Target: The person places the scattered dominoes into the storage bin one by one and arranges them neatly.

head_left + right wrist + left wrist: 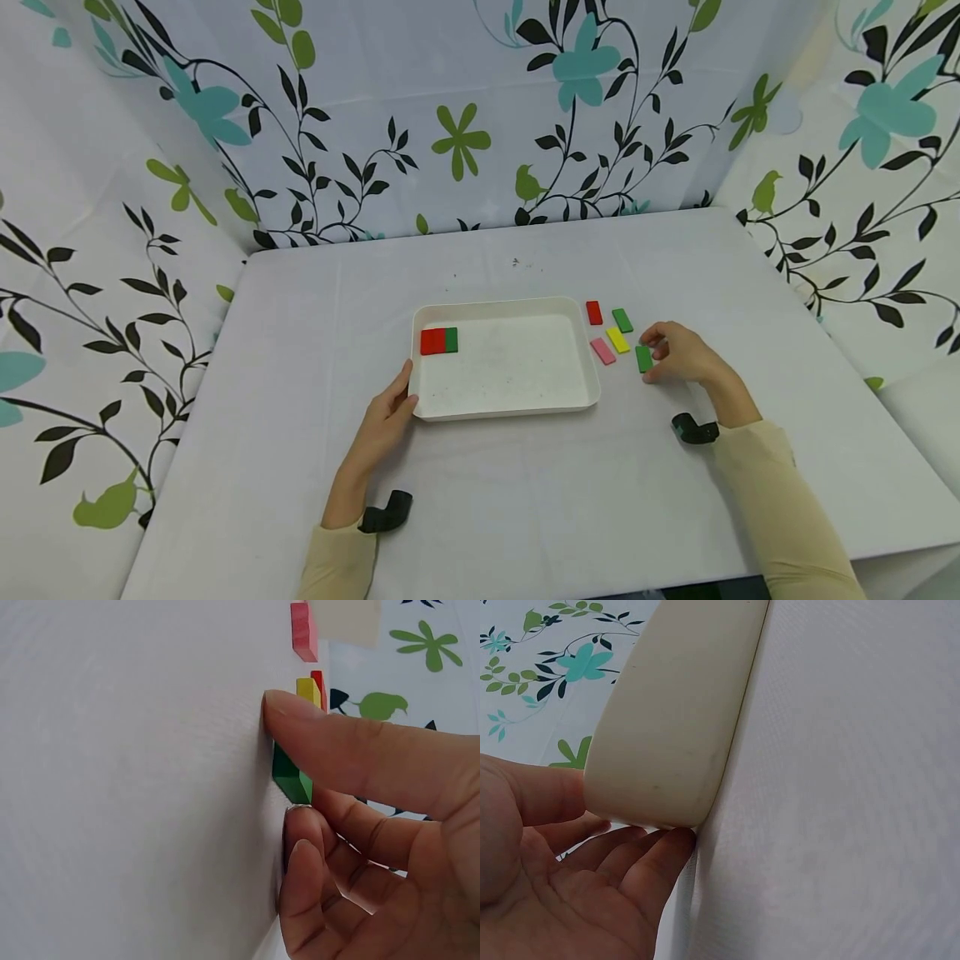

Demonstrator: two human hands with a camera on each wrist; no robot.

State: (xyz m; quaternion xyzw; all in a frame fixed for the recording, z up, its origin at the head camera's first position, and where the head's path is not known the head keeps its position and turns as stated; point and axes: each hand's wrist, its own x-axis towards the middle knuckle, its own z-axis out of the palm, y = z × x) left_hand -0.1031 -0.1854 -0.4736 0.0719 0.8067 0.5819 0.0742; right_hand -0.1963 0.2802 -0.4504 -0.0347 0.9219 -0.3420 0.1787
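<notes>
In the head view a shallow white tray (517,358) lies on the white cloth, with a red block (432,342) and a green block (452,340) side by side near its upper left corner. My left hand (386,421) holds the tray's left side; the left wrist view has the thumb at the rim and fingertips (676,844) against the end wall. To the right of the tray, my right hand (684,357) has its thumb and fingers around a green block (643,359). The thumb covers part of that block (291,778) in the right wrist view.
Between tray and right hand lie a red block (594,312), another green block (622,320), a yellow block (618,339) and a pink block (602,351). A leaf-patterned curtain (390,100) stands behind the table. Dark specks dot the cloth beyond the tray.
</notes>
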